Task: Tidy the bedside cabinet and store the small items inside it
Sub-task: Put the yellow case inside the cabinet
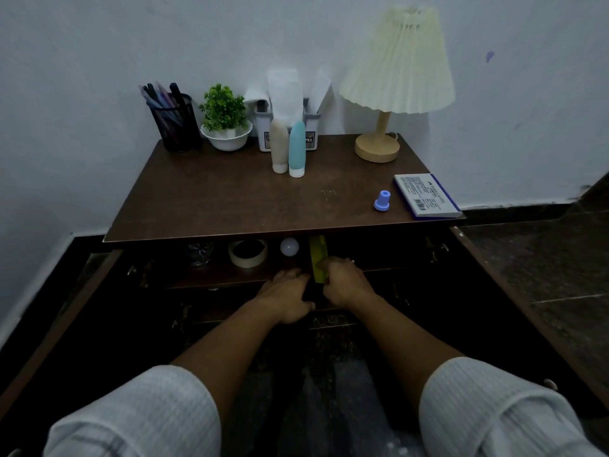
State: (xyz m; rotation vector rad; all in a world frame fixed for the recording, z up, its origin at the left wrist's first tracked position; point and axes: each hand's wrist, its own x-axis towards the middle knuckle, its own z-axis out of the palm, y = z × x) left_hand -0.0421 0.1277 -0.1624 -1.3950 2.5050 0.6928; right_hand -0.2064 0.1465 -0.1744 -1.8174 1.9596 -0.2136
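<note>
The dark wooden bedside cabinet stands open, both doors swung out. On its upper shelf lie a glass, a roll of tape, a small white ball and a yellow-green tube. My right hand grips the near end of that tube at the shelf's front edge. My left hand rests beside it, fingers curled on a dark object that I cannot make out. On top stand a beige tube, a blue tube, a small blue cap and a notepad.
Along the back of the top are a mesh pen holder, a potted plant, a grey organiser with papers, and a lamp. The open doors flank my arms. The wall is right behind.
</note>
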